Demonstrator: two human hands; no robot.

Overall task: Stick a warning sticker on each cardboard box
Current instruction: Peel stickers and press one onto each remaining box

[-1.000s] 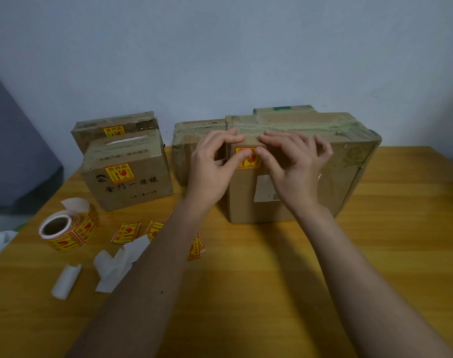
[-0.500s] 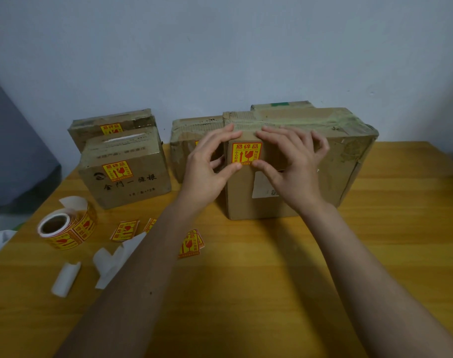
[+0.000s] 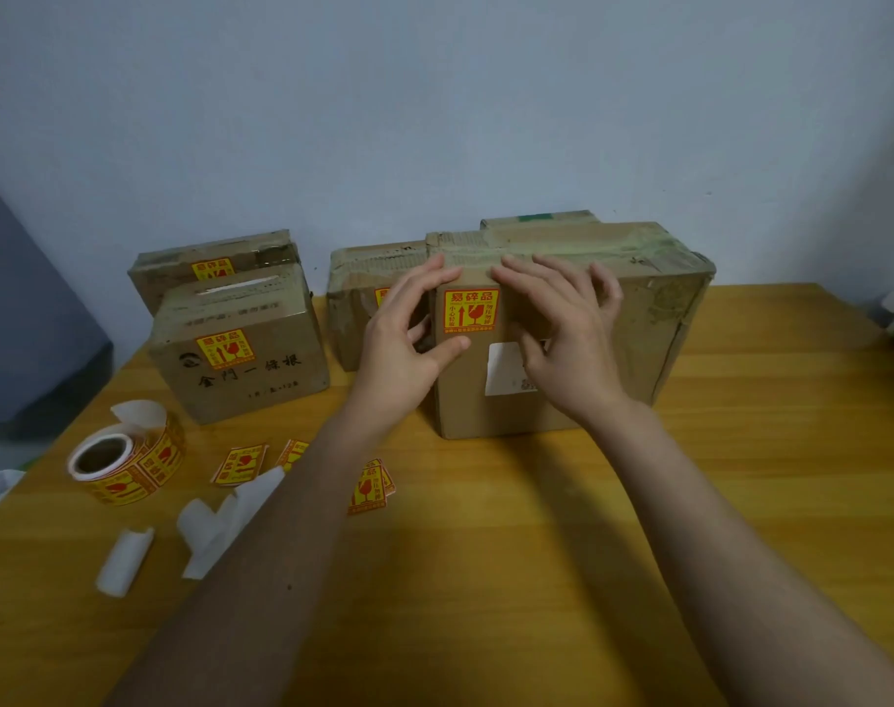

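A yellow and red warning sticker [image 3: 471, 309] is stuck on the front face of the big cardboard box [image 3: 638, 339] at the middle of the table. My left hand [image 3: 404, 344] lies against the box just left of the sticker, thumb tip under its lower edge, fingers reaching the top edge. My right hand [image 3: 562, 329] rests with spread fingers on the face right of the sticker. Two smaller boxes at the left [image 3: 261, 369] [image 3: 179, 270] each bear a sticker. A fourth box [image 3: 355, 308] behind my left hand shows part of a sticker.
A sticker roll [image 3: 128, 459] stands at the table's left. Loose stickers [image 3: 371, 487] [image 3: 240, 464] and white backing scraps [image 3: 215, 523] [image 3: 125, 561] lie on the wooden table [image 3: 740, 502]. Another box [image 3: 536, 219] peeks out behind the big one, against the wall.
Both hands slid apart off the sticker, which now shows in full. My thumbs moved down from its face to its sides and lower edge.
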